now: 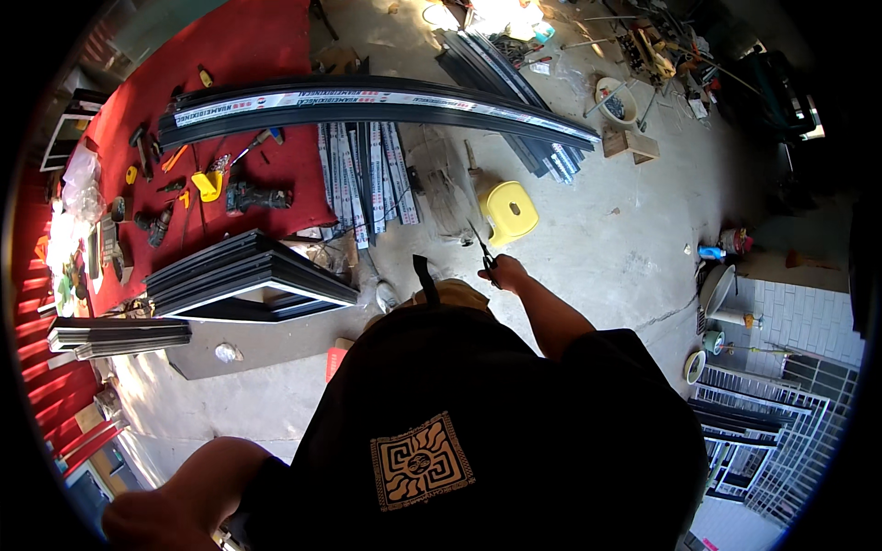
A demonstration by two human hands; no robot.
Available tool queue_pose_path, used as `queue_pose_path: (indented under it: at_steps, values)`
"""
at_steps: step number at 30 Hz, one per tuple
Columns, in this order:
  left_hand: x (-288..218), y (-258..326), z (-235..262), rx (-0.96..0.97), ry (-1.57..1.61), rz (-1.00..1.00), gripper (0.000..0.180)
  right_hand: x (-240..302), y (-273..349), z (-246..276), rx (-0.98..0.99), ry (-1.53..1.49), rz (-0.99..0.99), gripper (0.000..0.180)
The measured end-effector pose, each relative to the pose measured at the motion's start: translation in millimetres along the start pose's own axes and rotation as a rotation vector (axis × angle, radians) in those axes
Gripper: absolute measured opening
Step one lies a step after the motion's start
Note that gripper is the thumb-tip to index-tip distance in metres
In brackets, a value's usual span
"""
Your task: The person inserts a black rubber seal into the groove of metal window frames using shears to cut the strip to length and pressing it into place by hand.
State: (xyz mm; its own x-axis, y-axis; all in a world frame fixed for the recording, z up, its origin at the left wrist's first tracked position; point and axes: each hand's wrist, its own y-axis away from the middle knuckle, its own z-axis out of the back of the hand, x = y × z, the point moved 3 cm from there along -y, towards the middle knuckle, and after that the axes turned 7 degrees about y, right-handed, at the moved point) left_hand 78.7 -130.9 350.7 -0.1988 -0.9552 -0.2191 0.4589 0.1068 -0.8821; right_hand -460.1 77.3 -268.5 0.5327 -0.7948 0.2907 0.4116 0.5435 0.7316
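Note:
My right hand (508,273) is closed around the dark handles of a pair of scissors (485,252), whose blades point away from me. The blades end close to the left side of a yellow plastic stool (499,227) on the floor. My left arm (188,491) is bent at the lower left; its hand does not show. Farther off, a long bundle of black metal profiles (386,112), with printed film along it, lies crosswise over other bundles. Beneath and in front of it are shorter film-covered profiles (354,174).
A red cloth (230,46) at left bears a cordless drill (156,225), a hammer (141,151) and other tools. Stacked black corner frames (248,280) stand nearer me. A wooden block (632,147) and a pale bucket (616,101) are at far right; white grilles (799,432) lean at near right.

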Motion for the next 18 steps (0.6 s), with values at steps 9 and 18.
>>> queue_pose_path:
  at_steps: [9, 18]
  values:
    - [193.1, 264.6, -89.7, 0.493, -0.612, 1.066, 0.025, -39.8, 25.0, -25.5, 0.106, 0.028, -0.133, 0.065]
    - [11.0, 632.0, -210.7, 0.292, 0.491, 2.253, 0.052, -155.6, 57.7, -71.8, 0.183, -0.149, -0.432, 0.047]
